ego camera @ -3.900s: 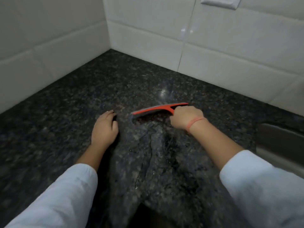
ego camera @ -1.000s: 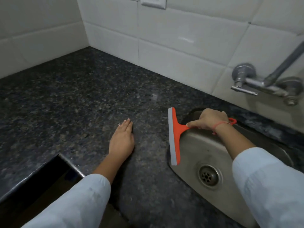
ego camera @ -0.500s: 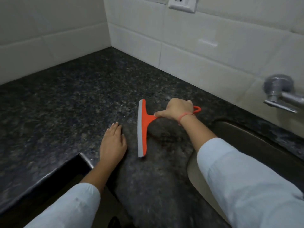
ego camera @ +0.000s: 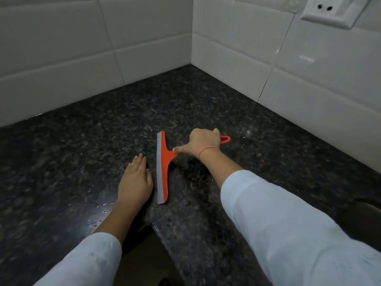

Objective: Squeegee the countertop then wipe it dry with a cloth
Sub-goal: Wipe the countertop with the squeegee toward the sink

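1 squeegee [ego camera: 162, 162] on countertop [ego camera: 82, 145]; r hand [ego camera: 203, 144] fingers grip its handle; l hand [ego camera: 135, 180] flat, fingers together

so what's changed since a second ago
The right hand has carried the squeegee from the sink's edge back across the countertop, blade now close beside the left hand. Same grip on the handle; left hand still flat on the stone.
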